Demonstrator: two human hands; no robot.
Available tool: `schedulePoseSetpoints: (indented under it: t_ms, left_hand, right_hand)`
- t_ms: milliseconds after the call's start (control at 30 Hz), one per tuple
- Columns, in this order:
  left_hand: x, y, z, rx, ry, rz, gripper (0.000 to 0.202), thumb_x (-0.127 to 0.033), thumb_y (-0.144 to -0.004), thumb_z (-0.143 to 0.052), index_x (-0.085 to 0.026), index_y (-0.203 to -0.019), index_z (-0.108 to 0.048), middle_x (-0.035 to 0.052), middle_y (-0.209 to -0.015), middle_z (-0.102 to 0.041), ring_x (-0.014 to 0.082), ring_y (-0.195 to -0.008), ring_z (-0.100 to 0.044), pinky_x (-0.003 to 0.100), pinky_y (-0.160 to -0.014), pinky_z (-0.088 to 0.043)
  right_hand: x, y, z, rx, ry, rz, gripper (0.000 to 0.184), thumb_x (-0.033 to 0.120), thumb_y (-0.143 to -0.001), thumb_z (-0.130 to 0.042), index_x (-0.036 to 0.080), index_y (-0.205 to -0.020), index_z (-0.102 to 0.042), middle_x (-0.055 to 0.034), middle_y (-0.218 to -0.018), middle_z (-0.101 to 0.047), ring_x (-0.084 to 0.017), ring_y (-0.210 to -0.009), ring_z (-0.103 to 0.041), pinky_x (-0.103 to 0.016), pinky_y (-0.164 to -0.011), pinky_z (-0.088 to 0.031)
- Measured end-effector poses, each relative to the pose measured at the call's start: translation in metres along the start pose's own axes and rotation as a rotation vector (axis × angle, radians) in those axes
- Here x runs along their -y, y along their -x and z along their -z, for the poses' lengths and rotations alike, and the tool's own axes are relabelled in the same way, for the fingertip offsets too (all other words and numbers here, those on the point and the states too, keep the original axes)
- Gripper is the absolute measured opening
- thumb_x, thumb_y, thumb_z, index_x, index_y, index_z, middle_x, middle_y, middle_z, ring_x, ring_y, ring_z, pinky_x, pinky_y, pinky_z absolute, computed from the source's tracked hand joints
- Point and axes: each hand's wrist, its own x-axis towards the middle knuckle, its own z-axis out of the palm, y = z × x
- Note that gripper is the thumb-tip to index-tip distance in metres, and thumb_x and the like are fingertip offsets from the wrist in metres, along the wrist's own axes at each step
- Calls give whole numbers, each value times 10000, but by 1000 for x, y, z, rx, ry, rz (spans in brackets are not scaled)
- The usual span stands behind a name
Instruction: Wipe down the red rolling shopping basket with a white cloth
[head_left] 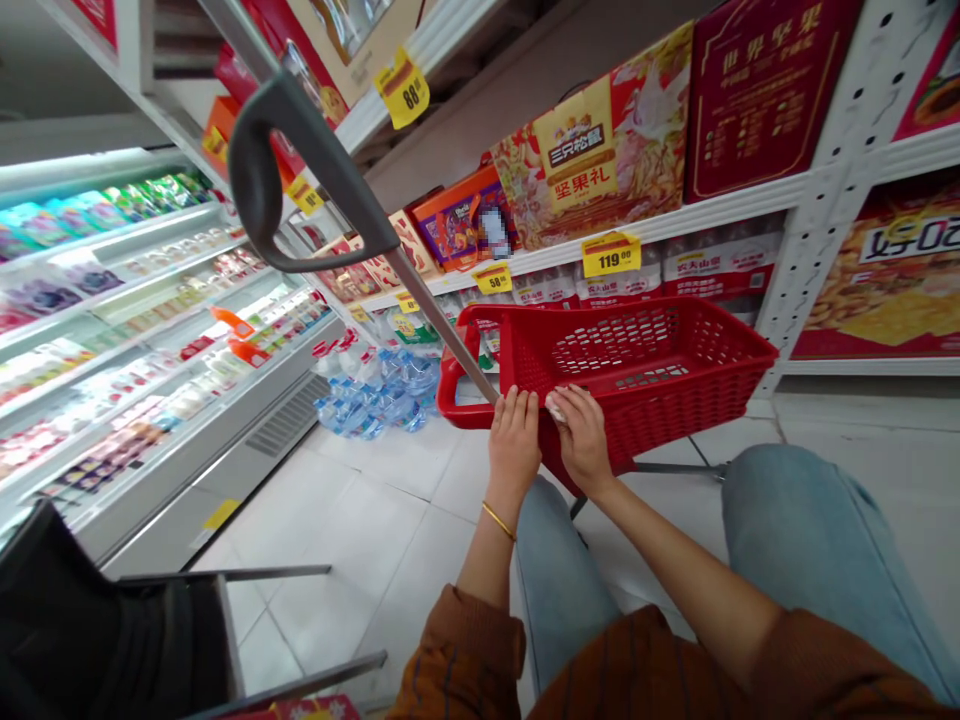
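Nearest you: rust-brown woven sleeves point(465, 650), cut off by the lower frame edge, and pale blue denim legs point(825, 540), bent and partly out of view. At lower left, a black fabric object point(90, 620) with grey metal bars point(225, 573) is too cropped to identify. Your left hand point(514, 440), with a thin gold bangle point(499, 520) at the wrist, is closed over the near rim of a red plastic shopping basket point(652, 320), fingers curled on the lattice. Your right hand point(581, 440) grips the same rim just beside it; a small white item point(555, 405) shows at its fingers, partly covered and hard to make out. The basket hangs in front of your legs, its moulded lattice walls perforated, its interior showing no clear contents. A slim metal pole point(442, 325) rises from its near corner to a dark grey curved handle point(262, 170). Beyond lie shrink-wrapped bottled water point(375, 395) on white floor tiles point(360, 560), a refrigerated display case point(150, 300) with packaged goods, blurred by distance, and white perforated metal shelving point(825, 190) holding red gift boxes point(615, 140). Yellow price tags include one reading 119 point(611, 254). One box carries a pixelated patch point(495, 230), unreadable.
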Motion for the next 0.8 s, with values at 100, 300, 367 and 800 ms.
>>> schedulePoseSetpoints:
  t_ms: [100,300,367,800]
  left_hand:
    - [0,2,-5,-30,36,22,456,-65,-901,-336,-91,-1329,-490,142,-1322,-592,249,-1341,-445,507,-1143,-338]
    - [4,6,-8,-46,81,14,462,-57,-882,-346,-95,-1318,-494,148,-1302,-596,245,-1321,-464,514,-1150,-322]
    - [4,8,-7,-43,86,14,467,-50,-879,-339,-93,-1318,-492,145,-1306,-593,243,-1323,-461,505,-1149,-325]
    - [5,16,-15,-103,76,29,497,-35,-857,-373,-100,-1337,-480,137,-1297,-598,249,-1308,-468,475,-1148,-334]
  right_hand:
    - [-2,-4,-8,75,58,50,365,216,-976,-382,199,-1301,-548,-120,-1273,-611,-239,-1296,-468,-506,-1072,-405]
    - [-2,-12,-6,219,216,141,357,199,-967,-403,172,-1287,-558,-119,-1198,-641,-235,-1175,-535,-481,-1075,-391]
    - [-2,-17,-2,264,250,170,342,189,-962,-403,151,-1249,-585,-119,-1117,-657,-230,-1092,-558,-449,-1052,-411]
    - [-42,-32,38,461,238,112,324,281,-988,-377,172,-1182,-613,-117,-1045,-661,-253,-966,-560,-413,-890,-461]
